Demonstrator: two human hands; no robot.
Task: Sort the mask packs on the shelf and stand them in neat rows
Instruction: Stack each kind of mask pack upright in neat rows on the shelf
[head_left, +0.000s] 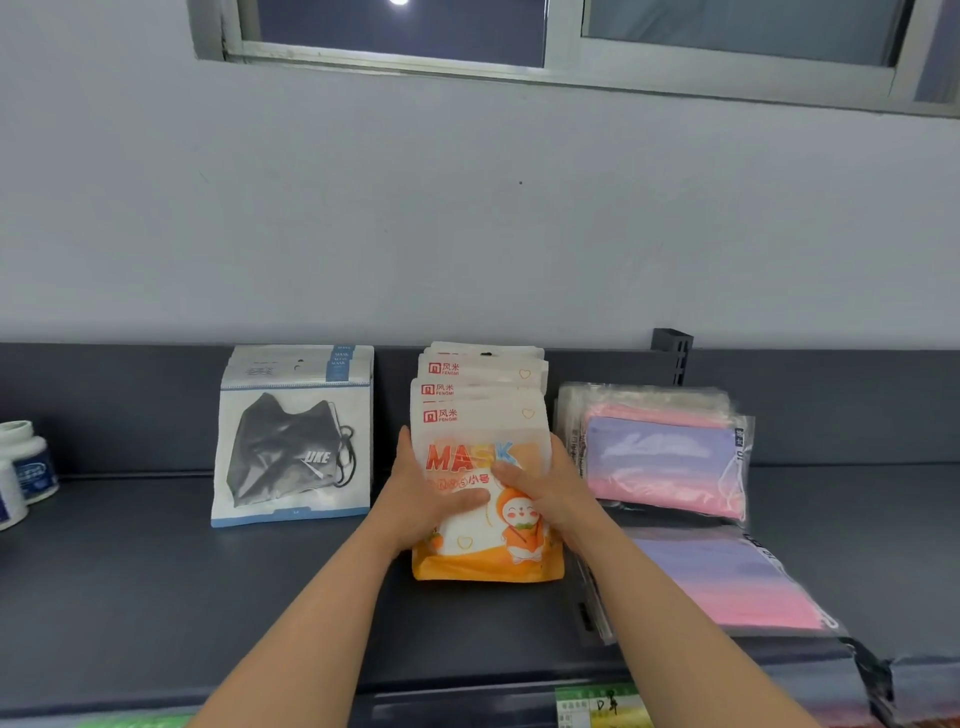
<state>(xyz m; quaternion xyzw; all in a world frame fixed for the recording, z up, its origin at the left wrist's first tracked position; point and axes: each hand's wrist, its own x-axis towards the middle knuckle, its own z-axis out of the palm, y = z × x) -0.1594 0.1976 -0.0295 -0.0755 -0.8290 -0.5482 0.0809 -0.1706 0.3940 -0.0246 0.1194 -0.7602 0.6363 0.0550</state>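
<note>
A row of orange-and-white children's mask packs (485, 410) stands upright in the middle of the dark shelf (156, 582). My left hand (431, 493) and my right hand (545, 488) grip the front pack from both sides, thumbs across its face. To the left stands a row of white packs with a black mask (293, 447) printed on them. To the right, pink-and-purple packs (660, 452) lean against the back panel. Another pink-and-purple pack (727, 582) lies flat in front of them.
White bottles with blue labels (23, 467) stand at the far left edge of the shelf. A price label (602, 706) sits on the shelf's front rail. A metal bracket (672, 353) rises from the back panel. A wall and a window are above.
</note>
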